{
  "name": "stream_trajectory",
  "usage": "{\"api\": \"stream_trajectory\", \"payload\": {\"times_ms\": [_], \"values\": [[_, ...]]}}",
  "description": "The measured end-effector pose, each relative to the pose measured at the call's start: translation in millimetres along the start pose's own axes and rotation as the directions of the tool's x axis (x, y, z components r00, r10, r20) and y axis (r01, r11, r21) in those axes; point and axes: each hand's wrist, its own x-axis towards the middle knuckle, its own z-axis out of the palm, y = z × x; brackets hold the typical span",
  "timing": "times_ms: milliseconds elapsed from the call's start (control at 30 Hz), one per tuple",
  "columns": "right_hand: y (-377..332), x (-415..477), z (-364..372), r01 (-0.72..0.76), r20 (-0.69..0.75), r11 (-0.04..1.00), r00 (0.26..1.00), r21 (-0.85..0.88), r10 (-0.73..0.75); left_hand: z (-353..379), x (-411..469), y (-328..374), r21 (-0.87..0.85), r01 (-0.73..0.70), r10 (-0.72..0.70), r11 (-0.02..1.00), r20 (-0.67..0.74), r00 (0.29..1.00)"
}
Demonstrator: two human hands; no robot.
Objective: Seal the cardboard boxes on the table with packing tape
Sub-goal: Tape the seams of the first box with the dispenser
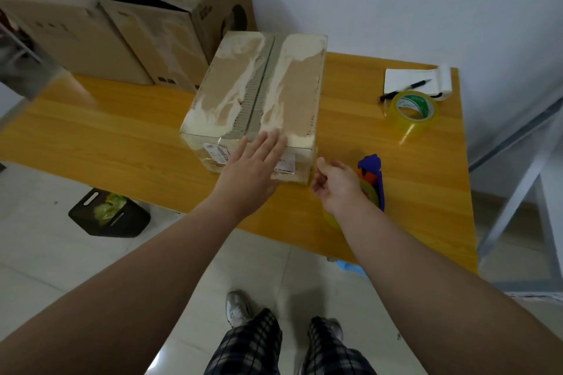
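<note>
Since the centre seam of the cardboard box [259, 91] appears untaped, note left hand [253, 167] pressed flat, grip open, over its near edge, likely holding flaps shut on the table [122, 137]. Note right hand [335, 186] loosely curled beside the tape dispenser [373, 173]; cannot tell grip state.

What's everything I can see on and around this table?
small box: one, brown, torn top, mid-table
big boxes: two, brown, flaps open, back left
tape roll: one, clear yellowish, right side
dispenser: one, blue, near edge beside right hand
notepad: one, white, far right corner
pen: one, black, on notepad
table: one, orange wood
bin: one, black, floor left
shoes: two, pale, floor
left hand: flat on small box's near edge
right hand: loosely curled, empty, beside dispenser
</note>
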Motion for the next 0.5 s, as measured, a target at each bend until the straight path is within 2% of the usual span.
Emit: {"api": "stream_trajectory", "payload": {"times_ms": [133,200,267,333,400,433,500], "values": [[5.6,4.0,8.8,0.004,-0.013,1.0,1.0,-0.007,-0.004,0.3,2.3,-2.2,-0.03,-0.003,0.003,1.0,-0.001,1.0],[9.0,3.4,9.5,0.023,-0.045,0.989,0.999,-0.143,-0.03,0.5,3.2,-2.7,-0.057,0.001,-0.002,0.998,-0.009,1.0],[11.8,1.7,7.3,0.1,-0.115,0.919,0.981,-0.381,-0.155,0.5,4.2,-1.9,-0.085,0.008,-0.009,0.996,-0.021,1.0],[10.2,-3.2,6.2,0.285,-0.13,0.788,0.9,-0.546,-0.416,-0.6,5.1,-1.2,-0.092,0.009,-0.012,0.996,-0.037,0.999],[5.4,-14.3,8.1,0.476,-0.016,0.673,0.809,-0.566,-0.587,-2.8,6.0,-1.8,-0.091,0.002,-0.007,0.996,-0.048,0.999],[5.6,-19.5,8.6,0.543,0.079,0.641,0.793,-0.542,-0.604,-3.9,6.3,-1.9,-0.09,0.001,-0.005,0.996,-0.051,0.999],[11.7,-27.6,6.1,0.599,0.274,0.64,0.797,-0.482,-0.539,-4.7,6.0,-0.6,-0.093,0.007,-0.011,0.996,-0.05,0.999]]}}
